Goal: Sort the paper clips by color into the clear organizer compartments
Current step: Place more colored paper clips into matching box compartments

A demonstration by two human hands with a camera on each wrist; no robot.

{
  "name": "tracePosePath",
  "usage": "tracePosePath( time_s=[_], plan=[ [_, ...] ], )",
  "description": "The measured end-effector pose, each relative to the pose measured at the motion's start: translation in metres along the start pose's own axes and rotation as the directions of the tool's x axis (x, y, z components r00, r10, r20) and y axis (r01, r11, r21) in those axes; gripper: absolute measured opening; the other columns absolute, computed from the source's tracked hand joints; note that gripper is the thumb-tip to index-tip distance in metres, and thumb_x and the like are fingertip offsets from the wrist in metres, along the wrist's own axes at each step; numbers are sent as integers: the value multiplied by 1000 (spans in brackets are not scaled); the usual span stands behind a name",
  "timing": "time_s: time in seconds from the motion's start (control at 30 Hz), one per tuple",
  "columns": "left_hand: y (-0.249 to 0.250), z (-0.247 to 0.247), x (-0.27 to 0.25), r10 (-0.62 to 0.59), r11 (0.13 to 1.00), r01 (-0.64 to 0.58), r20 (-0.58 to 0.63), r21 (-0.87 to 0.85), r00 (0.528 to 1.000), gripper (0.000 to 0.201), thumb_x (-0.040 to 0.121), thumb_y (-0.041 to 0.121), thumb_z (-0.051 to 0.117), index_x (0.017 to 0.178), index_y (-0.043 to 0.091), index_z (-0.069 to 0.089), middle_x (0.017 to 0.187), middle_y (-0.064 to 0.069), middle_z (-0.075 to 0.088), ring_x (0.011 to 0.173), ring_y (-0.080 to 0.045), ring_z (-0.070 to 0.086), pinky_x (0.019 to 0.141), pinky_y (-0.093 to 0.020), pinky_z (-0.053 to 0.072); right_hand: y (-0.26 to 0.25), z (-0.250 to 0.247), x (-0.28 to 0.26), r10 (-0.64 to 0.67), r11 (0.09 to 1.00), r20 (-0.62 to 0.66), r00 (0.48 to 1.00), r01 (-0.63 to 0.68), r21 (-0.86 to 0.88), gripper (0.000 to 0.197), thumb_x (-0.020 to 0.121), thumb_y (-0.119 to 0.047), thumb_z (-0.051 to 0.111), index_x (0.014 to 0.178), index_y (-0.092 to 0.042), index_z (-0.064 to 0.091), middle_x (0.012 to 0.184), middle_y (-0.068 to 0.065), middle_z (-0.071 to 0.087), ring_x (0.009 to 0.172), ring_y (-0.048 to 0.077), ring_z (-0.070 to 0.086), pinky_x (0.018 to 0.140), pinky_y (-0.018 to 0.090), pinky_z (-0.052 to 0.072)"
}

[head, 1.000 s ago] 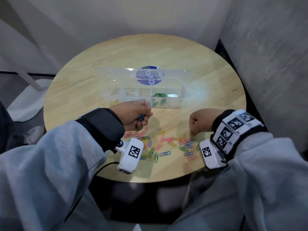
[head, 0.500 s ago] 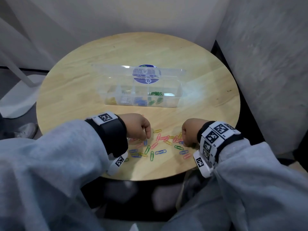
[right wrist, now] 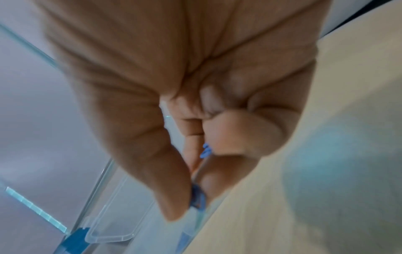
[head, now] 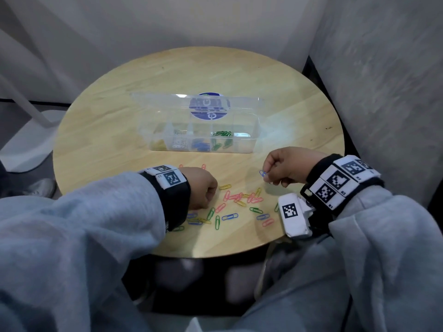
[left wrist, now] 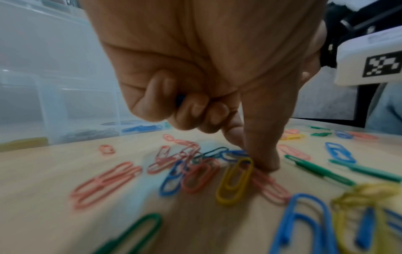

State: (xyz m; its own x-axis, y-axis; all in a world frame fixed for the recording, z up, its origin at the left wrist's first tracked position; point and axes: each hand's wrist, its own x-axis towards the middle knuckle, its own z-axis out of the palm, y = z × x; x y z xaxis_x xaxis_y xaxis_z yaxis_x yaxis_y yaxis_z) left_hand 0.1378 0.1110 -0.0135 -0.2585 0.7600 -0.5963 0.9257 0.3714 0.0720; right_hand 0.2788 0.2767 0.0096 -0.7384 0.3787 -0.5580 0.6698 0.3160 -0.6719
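Above the table (head: 124, 130), right hand (head: 288, 167) pinches a blue clip (head: 263, 173); left hand (head: 200, 188), fingers curled, presses loose clips (left wrist: 234, 180); left wrist view alone shows blue tucked inside its fist.

A round table (head: 299, 111) with a pale wood-grain top stands in a corner, its dark edge showing at the near side. Plain light walls (head: 167, 25) rise behind it and a mottled grey wall (head: 383, 80) closes in on the right. At far left a white slanted leg (head: 21, 101) meets a white base on grey floor (head: 14, 121).
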Motion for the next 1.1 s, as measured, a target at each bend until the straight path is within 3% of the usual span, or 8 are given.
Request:
tracePosePath(
  time_s=[0.17, 0.27, 0.37, 0.47, 0.57, 0.73, 0.9, 1.1],
  plan=[
    [-13, -1, -4, -60, 935, 58, 6, -349, 998, 16, 82, 19, 59, 68, 23, 52, 66, 7, 56, 58, -10, 48, 59, -22, 40, -4, 6, 3, 6, 965, 74, 997, -25, 262, 24, 90, 10, 46, 75, -6, 57, 63, 5, 50, 53, 13, 52, 48, 14, 51],
    [-22, -10, -12, -91, 558, 89, 45, -825, 995, 24, 83, 2, 54, 65, 14, 44, 55, -2, 51, 41, -8, 41, 40, -16, 32, -9, 10, 5, 18, 930, 103, 995, -54, 363, 29, 90, 13, 33, 72, -1, 52, 65, 11, 47, 57, 20, 50, 43, 16, 48],
    [-32, -21, -24, -83, 93, 77, 70, -993, 994, 11, 63, 5, 47, 62, 12, 38, 49, -2, 52, 36, -10, 45, 31, -11, 28, -11, 14, 9, 54, 934, 104, 993, -87, 345, 31, 89, 10, 29, 70, -3, 49, 67, 14, 48, 58, 21, 52, 42, 18, 47],
    [-38, -26, -33, -54, -32, 37, 39, -999, 998, 12, 58, 7, 41, 61, 15, 34, 52, -3, 49, 35, -11, 44, 31, -10, 26, -12, 18, 10, 86, 943, 118, 989, -119, 311, 31, 90, 7, 28, 69, -4, 49, 70, 15, 49, 57, 20, 54, 47, 20, 47],
    [-32, -26, -33, -87, 154, 75, 62, -985, 994, 17, 59, 3, 44, 63, 16, 35, 52, -2, 44, 34, -10, 38, 34, -10, 21, -11, 19, 8, 91, 937, 132, 987, -129, 324, 29, 90, 6, 31, 70, -4, 49, 72, 14, 49, 48, 15, 58, 45, 17, 49],
    [-15, -7, -23, -40, 916, 50, 34, -399, 999, 25, 71, 25, 72, 64, 22, 49, 63, 6, 51, 57, -12, 43, 55, -24, 35, -7, 21, 6, 87, 974, 130, 988, -111, 197, 27, 87, 8, 48, 66, -8, 46, 61, 11, 54, 53, 17, 54, 43, 18, 48],
    [-5, 13, -21, -17, 998, 12, 74, 68, 997, 34, 66, 40, 76, 71, 24, 46, 71, 10, 50, 72, -15, 48, 52, -24, 32, -7, 22, 2, 67, 938, 84, 994, -34, -345, 35, 75, -18, 75, 59, -18, 44, 50, -4, 45, 46, 12, 38, 47, 23, 33],
    [-11, 9, -20, -84, 995, 85, -18, 45, 996, 28, 73, 41, 72, 73, 24, 50, 67, 11, 48, 68, -14, 48, 50, -22, 30, -8, 31, -1, 206, 782, 99, 974, -103, -615, 23, 72, -28, 77, 68, -18, 56, 69, -3, 57, 69, 17, 52, 68, 29, 46]
  ],
)
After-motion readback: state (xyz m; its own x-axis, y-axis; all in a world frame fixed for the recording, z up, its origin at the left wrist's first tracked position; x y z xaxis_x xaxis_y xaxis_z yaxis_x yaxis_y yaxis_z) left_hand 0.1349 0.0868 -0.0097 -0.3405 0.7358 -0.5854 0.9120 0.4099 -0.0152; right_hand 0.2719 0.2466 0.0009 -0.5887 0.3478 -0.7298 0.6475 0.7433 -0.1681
